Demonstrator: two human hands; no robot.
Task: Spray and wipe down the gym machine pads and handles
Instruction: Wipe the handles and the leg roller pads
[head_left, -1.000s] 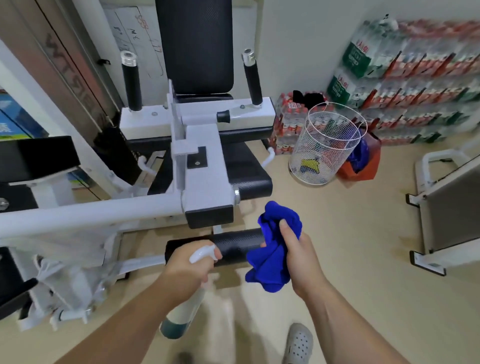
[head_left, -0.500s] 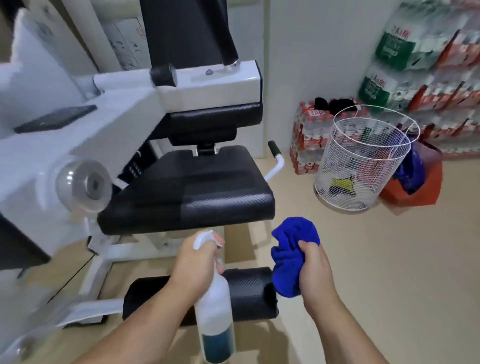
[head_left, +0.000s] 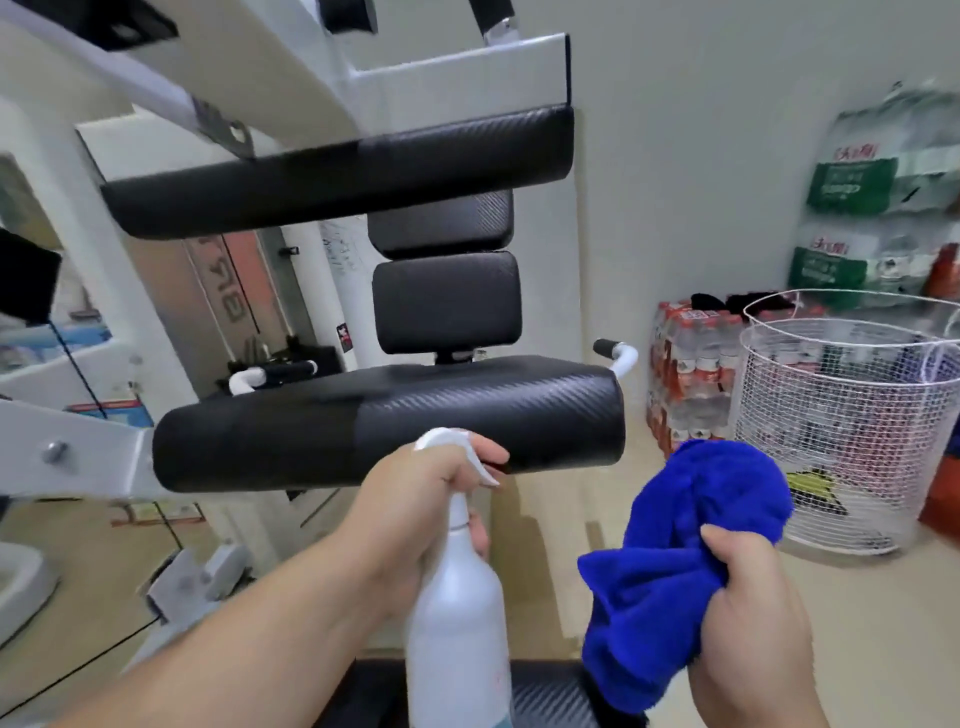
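Your left hand (head_left: 415, 499) grasps the neck of the white spray bottle (head_left: 457, 623), fingers wrapped round it and the forefinger curled over the trigger. The bottle hangs upright below those fingers. Its nozzle sits just in front of the front edge of the black seat pad (head_left: 389, 415), which lies directly beyond your knuckles. A faint mark low on the bottle's side is too pale to read.

Your right hand (head_left: 748, 623) is clenched on the blue cloth (head_left: 691, 545). The cloth is bunched, bulging above your fingers and hanging down past them on the thumb side. Its lower end hangs in front of the black roller pad (head_left: 550, 696) at the bottom edge of the view; you cannot tell whether the two touch.

Past the seat pad stands the small back pad (head_left: 447, 301), and above it a long upper pad (head_left: 337, 171) under the white frame. A short side handle (head_left: 610, 348) with a black grip sticks out at the seat's far right corner, well beyond your fingertips.

Beyond the cloth sits a white wire basket (head_left: 831, 431). Stacked above it are water packs (head_left: 852, 187) with green labels and red characters, too blurred to read. A pack of red-labelled bottles (head_left: 691, 374) stands between basket and seat. Large grey letters on the wall panel (head_left: 228, 291) behind the machine cannot be made out either.
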